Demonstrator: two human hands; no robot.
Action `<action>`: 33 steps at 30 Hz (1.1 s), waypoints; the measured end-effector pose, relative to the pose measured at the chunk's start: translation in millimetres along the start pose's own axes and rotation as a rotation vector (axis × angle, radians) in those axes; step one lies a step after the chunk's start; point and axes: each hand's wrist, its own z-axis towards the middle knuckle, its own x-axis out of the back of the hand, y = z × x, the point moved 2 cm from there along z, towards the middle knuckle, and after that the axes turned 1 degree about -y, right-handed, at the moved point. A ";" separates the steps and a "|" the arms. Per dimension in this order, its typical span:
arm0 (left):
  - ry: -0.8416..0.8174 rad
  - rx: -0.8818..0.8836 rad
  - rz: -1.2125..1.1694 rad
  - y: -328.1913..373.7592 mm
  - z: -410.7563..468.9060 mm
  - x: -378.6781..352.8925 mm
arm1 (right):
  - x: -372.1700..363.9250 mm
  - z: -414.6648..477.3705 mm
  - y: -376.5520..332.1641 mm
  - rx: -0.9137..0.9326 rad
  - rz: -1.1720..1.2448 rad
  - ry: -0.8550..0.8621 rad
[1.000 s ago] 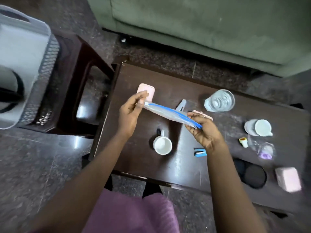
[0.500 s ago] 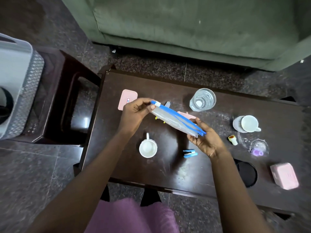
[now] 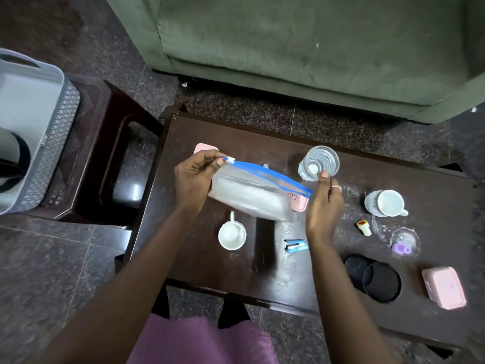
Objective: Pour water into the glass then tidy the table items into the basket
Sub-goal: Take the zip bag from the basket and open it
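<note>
From the head view, looking down at a dark desk (image 3: 199, 258). Holding a clear zip bag (image 3: 252, 193) above the middle of it. Gripping the bag's left end with the left hand (image 3: 195, 179), thumb and finger closed right by the little white slider, same as half a second ago. Reaching the right hand (image 3: 324, 203) up to the bag's other corner, fingers pointing up, thumb tip close to the glass (image 3: 319, 162). Cannot tell if that hand is pinching the bag or only touching it. Half a second ago, cupped under that end instead.

Turned since then: bag first seen almost edge-on, now hanging with its flat clear side up and the blue zip along the top.

Standing on the desk behind the right hand, the glass, looking to have water in it. Sitting on a dark stool (image 3: 105, 164) far left, well apart from the desk, the grey basket (image 3: 52, 143).

Lying on the desk as before: a white cup (image 3: 232, 235) below the bag, a blue stapler (image 3: 295, 245) near the right wrist, another white cup (image 3: 388, 203), black round mats (image 3: 381, 281) and a pink box (image 3: 443, 287) at the right.
</note>
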 end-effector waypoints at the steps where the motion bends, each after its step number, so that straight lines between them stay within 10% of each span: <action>1: 0.008 -0.007 0.003 0.9 -1.0 0.3 | 0.6 -4.7 -12.0 0.100 -0.016 0.069; 9: -0.005 -0.072 0.045 7.1 -3.3 -3.2 | -52.1 -50.3 -72.4 0.703 -0.347 -0.454; 14: -0.011 -0.096 0.087 12.3 -0.8 -1.6 | -67.6 -53.2 -78.9 0.784 -0.409 -0.414; 33: 0.125 -0.017 0.031 13.9 17.6 9.6 | -16.7 -12.2 -34.2 0.516 -0.507 -0.279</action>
